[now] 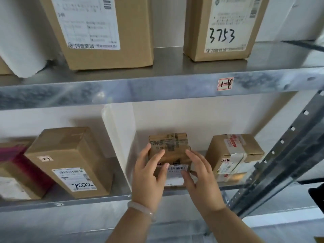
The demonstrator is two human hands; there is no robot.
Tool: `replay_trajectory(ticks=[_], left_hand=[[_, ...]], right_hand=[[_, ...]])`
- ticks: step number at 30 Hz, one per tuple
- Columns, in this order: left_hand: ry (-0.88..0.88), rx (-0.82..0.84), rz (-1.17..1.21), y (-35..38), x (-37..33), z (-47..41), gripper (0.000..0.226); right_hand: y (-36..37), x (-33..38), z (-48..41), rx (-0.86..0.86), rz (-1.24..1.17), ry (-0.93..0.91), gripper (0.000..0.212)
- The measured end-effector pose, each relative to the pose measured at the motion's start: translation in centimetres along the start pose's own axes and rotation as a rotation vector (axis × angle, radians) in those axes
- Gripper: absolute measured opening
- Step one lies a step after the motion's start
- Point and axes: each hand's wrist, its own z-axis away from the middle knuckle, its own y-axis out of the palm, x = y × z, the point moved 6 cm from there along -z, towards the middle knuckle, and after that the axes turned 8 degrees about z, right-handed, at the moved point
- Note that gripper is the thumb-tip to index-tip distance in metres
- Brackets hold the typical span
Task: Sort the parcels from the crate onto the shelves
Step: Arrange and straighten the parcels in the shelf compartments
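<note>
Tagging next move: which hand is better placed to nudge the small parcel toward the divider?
Likely right: right hand touches the small brown cardboard parcel from the right; left hand sits toward the white divider panel.

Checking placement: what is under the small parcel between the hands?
Lower metal shelf; the parcel seems to rest there. Left hand and right hand cover its lower corners, hiding contact.

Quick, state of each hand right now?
Left hand: open, straight fingers spread against the small cardboard box.
Right hand: open, fingers flat against the box's right side.
</note>
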Motion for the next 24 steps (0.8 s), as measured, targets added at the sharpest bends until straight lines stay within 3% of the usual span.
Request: replay_trajectory(ticks=[4,14,20,24], left_hand=[[-0.011,-0.068,-0.001,0.6,0.8,-0.7,0.032],[-0.057,-0.116,-0.007,1.3,1.3,-2.3,0.034],[-0.159,-0.087,0.053,1.1,1.0,-2.8,0.048],[-0.116,-0.090,0.059,0.5,-0.8,-2.6,0.056]], right_hand=[[0.8,-0.6,-1.1,-0.030,-0.047,0.022,0.054],[1.6,-0.6,-3.7,0.009,-0.113,0.030,0.056],[-0.2,1.2,-3.1,0.107,-0.005,0.057,0.076],[-4.1,3.2,-1.0,0.007,0.038,-0.079,0.065]])
